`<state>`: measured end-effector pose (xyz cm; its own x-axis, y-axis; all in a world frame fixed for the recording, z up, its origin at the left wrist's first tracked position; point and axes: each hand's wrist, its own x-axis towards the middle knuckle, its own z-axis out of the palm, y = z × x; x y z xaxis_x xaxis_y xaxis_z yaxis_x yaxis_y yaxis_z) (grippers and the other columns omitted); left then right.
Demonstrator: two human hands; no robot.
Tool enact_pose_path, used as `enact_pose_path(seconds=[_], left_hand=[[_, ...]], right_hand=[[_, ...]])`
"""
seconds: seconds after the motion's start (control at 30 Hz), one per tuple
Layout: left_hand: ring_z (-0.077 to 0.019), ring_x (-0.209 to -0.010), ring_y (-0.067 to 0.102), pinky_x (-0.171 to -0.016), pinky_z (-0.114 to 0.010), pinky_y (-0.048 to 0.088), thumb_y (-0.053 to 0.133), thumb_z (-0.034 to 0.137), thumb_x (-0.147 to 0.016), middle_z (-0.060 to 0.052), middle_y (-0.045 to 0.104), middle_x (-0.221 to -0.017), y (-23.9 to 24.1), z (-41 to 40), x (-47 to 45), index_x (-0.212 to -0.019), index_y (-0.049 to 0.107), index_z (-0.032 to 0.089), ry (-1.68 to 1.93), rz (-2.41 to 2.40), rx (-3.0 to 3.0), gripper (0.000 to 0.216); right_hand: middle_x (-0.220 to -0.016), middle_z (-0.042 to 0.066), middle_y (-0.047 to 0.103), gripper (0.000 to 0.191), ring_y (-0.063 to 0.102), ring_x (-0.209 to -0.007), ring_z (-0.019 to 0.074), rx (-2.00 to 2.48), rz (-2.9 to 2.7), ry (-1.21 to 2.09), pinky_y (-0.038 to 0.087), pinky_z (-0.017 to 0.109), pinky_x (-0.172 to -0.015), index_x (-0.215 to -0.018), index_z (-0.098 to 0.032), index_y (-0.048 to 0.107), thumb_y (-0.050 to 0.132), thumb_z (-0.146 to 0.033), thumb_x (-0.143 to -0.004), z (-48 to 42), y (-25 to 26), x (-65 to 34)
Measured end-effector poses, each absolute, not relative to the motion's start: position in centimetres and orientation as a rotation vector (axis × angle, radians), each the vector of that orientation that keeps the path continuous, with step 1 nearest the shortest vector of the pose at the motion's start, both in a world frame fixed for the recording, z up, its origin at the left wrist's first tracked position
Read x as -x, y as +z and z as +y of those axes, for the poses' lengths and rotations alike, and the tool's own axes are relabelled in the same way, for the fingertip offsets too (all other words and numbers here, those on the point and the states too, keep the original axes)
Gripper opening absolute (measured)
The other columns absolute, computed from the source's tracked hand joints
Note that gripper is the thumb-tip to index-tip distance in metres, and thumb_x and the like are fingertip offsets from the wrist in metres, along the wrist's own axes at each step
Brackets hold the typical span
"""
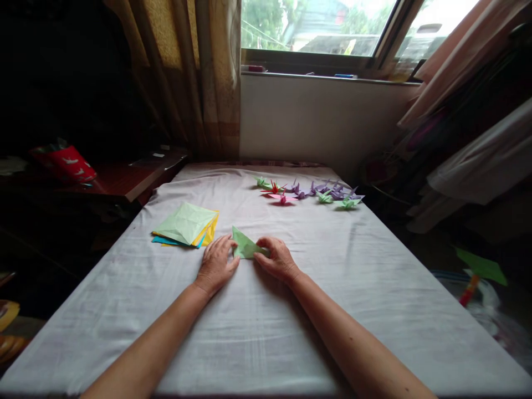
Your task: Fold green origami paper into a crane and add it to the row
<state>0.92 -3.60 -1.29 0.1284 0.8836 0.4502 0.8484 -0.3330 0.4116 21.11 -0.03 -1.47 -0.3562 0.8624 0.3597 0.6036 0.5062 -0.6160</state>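
A green sheet of origami paper [245, 247], folded into a triangle, lies on the cloth-covered table in front of me. My left hand [216, 260] rests at its left edge, with thumb and forefinger touching the paper. At the right corner, my right hand [277, 257] pinches the paper between thumb and fingers, which cover that corner. Just left of my left hand is a stack of paper squares [185, 223], pale green on top with yellow and blue sheets beneath.
Several folded paper cranes [324, 195], purple, green, red and pink, stand at the table's [257, 332] back right. A red container [68, 163] sits on a dark desk to the left. Clothes [486, 149] hang at right, above a plastic bag [484, 296] with paper scraps.
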Motion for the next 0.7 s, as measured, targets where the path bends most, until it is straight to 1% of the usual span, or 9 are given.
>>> enact_pose_path(seconds=[0.1, 0.17, 0.23, 0.3, 0.4, 0.47, 0.53, 0.6, 0.7], left_hand=[[-0.0277, -0.104, 0.068, -0.100, -0.052, 0.046, 0.064, 0.018, -0.077, -0.008, 0.072, -0.106, -1.3, -3.1, -1.5, -0.105, 0.057, 0.022, 1.036, 1.826, -2.229, 0.029], [-0.0241, -0.094, 0.070, -0.093, -0.045, 0.051, 0.062, 0.017, -0.079, -0.004, 0.074, -0.097, -1.1, -3.0, -1.9, -0.112, 0.053, 0.024, 1.075, 1.829, -2.177, 0.035], [-0.0206, -0.084, 0.072, -0.079, -0.036, 0.055, 0.060, 0.017, -0.082, -0.002, 0.074, -0.093, -0.9, -2.8, -2.4, -0.119, 0.048, 0.024, 1.117, 1.819, -2.126, 0.039], [-0.0180, -0.077, 0.071, -0.070, -0.031, 0.055, 0.058, 0.017, -0.084, 0.000, 0.073, -0.090, -0.7, -2.7, -2.8, -0.124, 0.044, 0.023, 1.163, 1.805, -2.081, 0.043], [-0.0170, -0.075, 0.071, -0.071, -0.031, 0.055, 0.058, 0.017, -0.085, 0.001, 0.072, -0.090, -1.0, -2.3, -3.2, -0.130, 0.040, 0.023, 1.232, 1.786, -2.035, 0.049], [-0.0178, -0.080, 0.071, -0.073, -0.031, 0.056, 0.060, 0.017, -0.083, -0.001, 0.072, -0.094, -1.3, -2.1, -3.3, -0.131, 0.040, 0.024, 1.278, 1.774, -2.015, 0.053], [-0.0205, -0.093, 0.069, -0.075, -0.033, 0.056, 0.062, 0.017, -0.081, -0.006, 0.069, -0.108, -1.5, -2.1, -3.2, -0.130, 0.042, 0.023, 1.330, 1.774, -1.995, 0.053], [-0.0240, -0.103, 0.066, -0.078, -0.036, 0.057, 0.063, 0.019, -0.081, -0.012, 0.065, -0.118, -1.6, -2.3, -3.1, -0.125, 0.046, 0.020, 1.386, 1.789, -1.967, 0.048], [-0.0238, -0.097, 0.066, -0.076, -0.037, 0.058, 0.061, 0.026, -0.085, -0.011, 0.064, -0.110, -1.3, -3.1, -3.0, -0.112, 0.052, 0.020, 1.425, 1.783, -1.934, 0.029]], right_hand=[[-0.092, 0.002, 0.074, 0.028, 0.068, -0.084, 0.0172, 1.220, -2.039, 0.536, 0.050, 0.030, -0.082, -0.103, -0.020, 0.063, 0.063, -0.018, -0.075, -0.2, -1.3, -21.0], [-0.092, 0.002, 0.075, 0.039, 0.067, -0.074, 0.0154, 1.249, -2.000, 0.549, 0.051, 0.028, -0.075, -0.115, -0.020, 0.060, 0.063, -0.019, -0.076, -0.5, -1.1, -21.0], [-0.090, 0.001, 0.075, 0.044, 0.064, -0.062, 0.0139, 1.293, -1.949, 0.583, 0.051, 0.027, -0.069, -0.122, -0.020, 0.060, 0.062, -0.024, -0.079, -1.0, -0.6, -21.0], [-0.088, 0.001, 0.076, 0.035, 0.062, -0.057, 0.0135, 1.328, -1.910, 0.622, 0.050, 0.027, -0.066, -0.116, -0.022, 0.066, 0.060, -0.029, -0.083, -1.4, 0.0, -20.9], [-0.082, 0.000, 0.076, 0.022, 0.066, -0.064, 0.0152, 1.349, -1.897, 0.643, 0.049, 0.026, -0.068, -0.091, -0.025, 0.075, 0.055, -0.032, -0.087, -1.9, 0.5, -20.9], [-0.077, -0.001, 0.076, 0.021, 0.067, -0.067, 0.0155, 1.359, -1.894, 0.641, 0.048, 0.024, -0.066, -0.083, -0.026, 0.077, 0.056, -0.031, -0.086, -2.1, 0.6, -20.7], [-0.074, -0.001, 0.076, 0.020, 0.066, -0.066, 0.0148, 1.369, -1.886, 0.638, 0.046, 0.023, -0.064, -0.082, -0.026, 0.077, 0.058, -0.029, -0.085, -2.2, 0.5, -20.5], [-0.075, -0.001, 0.076, 0.020, 0.065, -0.065, 0.0144, 1.383, -1.873, 0.625, 0.046, 0.023, -0.064, -0.082, -0.026, 0.078, 0.059, -0.030, -0.086, -2.4, 0.3, -20.3], [-0.077, 0.000, 0.076, 0.019, 0.065, -0.066, 0.0148, 1.415, -1.847, 0.585, 0.047, 0.023, -0.067, -0.081, -0.027, 0.078, 0.060, -0.031, -0.086, -2.6, 0.1, -20.0]])
